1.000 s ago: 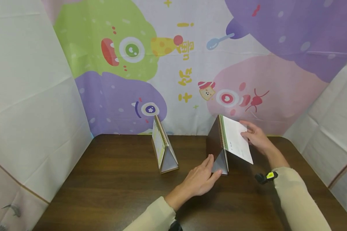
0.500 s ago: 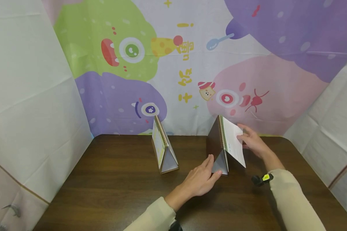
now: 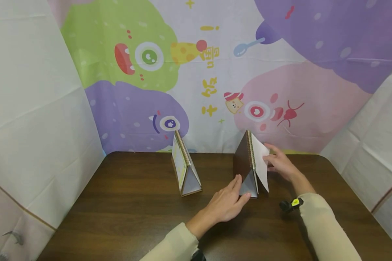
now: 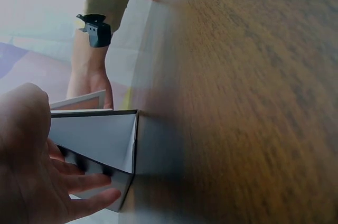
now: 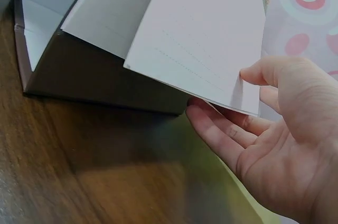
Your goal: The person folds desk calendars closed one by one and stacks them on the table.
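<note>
Head view, left hand (image 3: 224, 203): fingers straight, resting at the near end of the dark-brown, tent-shaped, spiral-bound desk calendar (image 3: 242, 156).
Head view, right hand (image 3: 281, 166): pinching the outer edge of a thin white paper page (image 3: 260, 156), right of the brown calendar's spine.
Page's change: over the last second it has swung inward and now hangs near the brown calendar's right slope, the right hand travelling with it; the turn looks nearly complete.
Left hand's change: none seen; it probably steadies the base.
Second calendar (image 3: 179, 165): a similar spiral-bound tent with white-and-green printed paper, standing left of the brown calendar, untouched.
Tabletop (image 3: 127, 206): dark, wood-grained, beneath the brown calendar.
Backdrop (image 3: 212, 136): creased, cartoon-printed sheet behind the brown calendar.
Left wrist view, open end: a pale-lined triangular hollow in stiff, dark-edged board, the left fingers spread across it.
Right wrist view, pinch: thumb above the page, fingers beneath; dotted lines and small lettering show on its smooth face, with a plain pale leaf (image 5: 119, 15) between it and the brown calendar's board.
</note>
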A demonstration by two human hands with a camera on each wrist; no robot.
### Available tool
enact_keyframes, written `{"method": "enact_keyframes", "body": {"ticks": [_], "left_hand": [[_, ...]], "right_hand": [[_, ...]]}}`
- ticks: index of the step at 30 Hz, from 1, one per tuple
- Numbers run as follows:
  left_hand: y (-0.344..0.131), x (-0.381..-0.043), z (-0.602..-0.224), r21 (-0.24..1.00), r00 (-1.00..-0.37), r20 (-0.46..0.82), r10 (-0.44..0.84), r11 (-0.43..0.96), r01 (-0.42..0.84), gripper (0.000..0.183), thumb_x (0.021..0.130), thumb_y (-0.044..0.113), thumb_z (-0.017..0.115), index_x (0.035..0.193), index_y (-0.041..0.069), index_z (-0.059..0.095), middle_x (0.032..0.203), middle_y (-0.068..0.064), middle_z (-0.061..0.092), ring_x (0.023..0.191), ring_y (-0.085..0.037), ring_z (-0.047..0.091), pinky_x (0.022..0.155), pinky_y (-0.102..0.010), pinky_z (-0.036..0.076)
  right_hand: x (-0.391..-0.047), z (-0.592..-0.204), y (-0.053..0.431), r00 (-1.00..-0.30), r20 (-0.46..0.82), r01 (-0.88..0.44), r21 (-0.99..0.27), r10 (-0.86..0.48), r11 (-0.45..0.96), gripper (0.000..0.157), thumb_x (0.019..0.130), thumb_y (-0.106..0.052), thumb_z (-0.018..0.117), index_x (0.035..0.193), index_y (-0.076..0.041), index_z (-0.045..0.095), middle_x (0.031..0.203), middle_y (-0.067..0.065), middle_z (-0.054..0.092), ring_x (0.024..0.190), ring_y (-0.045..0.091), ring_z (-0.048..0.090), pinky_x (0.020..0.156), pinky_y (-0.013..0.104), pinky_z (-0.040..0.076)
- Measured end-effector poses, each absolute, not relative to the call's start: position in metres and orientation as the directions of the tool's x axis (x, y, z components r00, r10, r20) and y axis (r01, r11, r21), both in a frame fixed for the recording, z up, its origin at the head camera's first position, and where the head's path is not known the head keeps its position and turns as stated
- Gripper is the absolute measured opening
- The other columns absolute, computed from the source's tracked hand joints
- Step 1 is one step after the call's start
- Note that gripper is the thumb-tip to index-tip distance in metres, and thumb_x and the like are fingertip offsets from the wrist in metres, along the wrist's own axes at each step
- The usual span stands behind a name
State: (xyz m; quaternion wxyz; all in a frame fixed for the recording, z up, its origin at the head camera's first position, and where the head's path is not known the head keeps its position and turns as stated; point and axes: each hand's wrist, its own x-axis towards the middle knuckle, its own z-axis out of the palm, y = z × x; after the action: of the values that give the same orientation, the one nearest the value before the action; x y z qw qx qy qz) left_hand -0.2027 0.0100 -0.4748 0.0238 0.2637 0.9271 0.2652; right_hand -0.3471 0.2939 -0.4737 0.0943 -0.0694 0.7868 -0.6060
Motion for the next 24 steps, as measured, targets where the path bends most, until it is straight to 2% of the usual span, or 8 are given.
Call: {"method": "enact_keyframes", "body": {"ticks": [10, 19, 22, 24], "left_hand": [[0.010, -0.202, -0.476, 0.489, -0.858, 0.085, 0.506, 0.729, 0.479, 0.079, 0.120, 0.055, 0.038, 0.178, 0.002, 0.028, 0.185, -0.018, 0.034, 0.160, -0.034, 0.056, 0.123, -0.050, 0.057], [0.009, -0.203, -0.477, 0.442, -0.868, 0.004, 0.497, 0.778, 0.447, 0.078, 0.117, 0.047, 0.053, 0.176, 0.000, 0.033, 0.184, -0.018, 0.038, 0.160, -0.034, 0.056, 0.124, -0.050, 0.056], [0.007, -0.206, -0.480, 0.417, -0.866, -0.031, 0.499, 0.794, 0.442, 0.075, 0.117, 0.046, 0.055, 0.175, 0.002, 0.037, 0.183, -0.015, 0.040, 0.161, -0.032, 0.055, 0.127, -0.048, 0.054], [0.006, -0.216, -0.496, 0.398, -0.861, -0.020, 0.509, 0.794, 0.460, 0.072, 0.116, 0.045, 0.053, 0.173, 0.003, 0.041, 0.182, -0.013, 0.043, 0.162, -0.030, 0.055, 0.127, -0.046, 0.053]], "right_hand": [[-0.345, -0.481, 0.284, -0.966, -0.075, 0.018, -0.975, -0.248, 0.222, 0.079, 0.116, -0.015, 0.055, 0.180, -0.005, 0.009, 0.101, -0.016, 0.074, 0.093, 0.001, 0.074, 0.083, 0.028, 0.066], [-0.346, -0.484, 0.280, -0.966, -0.078, 0.027, -0.978, -0.246, 0.207, 0.079, 0.117, -0.014, 0.055, 0.180, -0.003, 0.009, 0.101, -0.015, 0.072, 0.092, 0.001, 0.073, 0.084, 0.028, 0.066], [-0.347, -0.484, 0.280, -0.967, -0.083, 0.032, -0.978, -0.242, 0.206, 0.078, 0.117, -0.014, 0.055, 0.180, -0.004, 0.009, 0.101, -0.016, 0.071, 0.092, 0.001, 0.073, 0.084, 0.028, 0.066], [-0.348, -0.485, 0.280, -0.967, -0.084, 0.035, -0.978, -0.240, 0.204, 0.078, 0.117, -0.014, 0.055, 0.180, -0.003, 0.010, 0.100, -0.016, 0.071, 0.091, 0.002, 0.073, 0.084, 0.028, 0.066]]}}
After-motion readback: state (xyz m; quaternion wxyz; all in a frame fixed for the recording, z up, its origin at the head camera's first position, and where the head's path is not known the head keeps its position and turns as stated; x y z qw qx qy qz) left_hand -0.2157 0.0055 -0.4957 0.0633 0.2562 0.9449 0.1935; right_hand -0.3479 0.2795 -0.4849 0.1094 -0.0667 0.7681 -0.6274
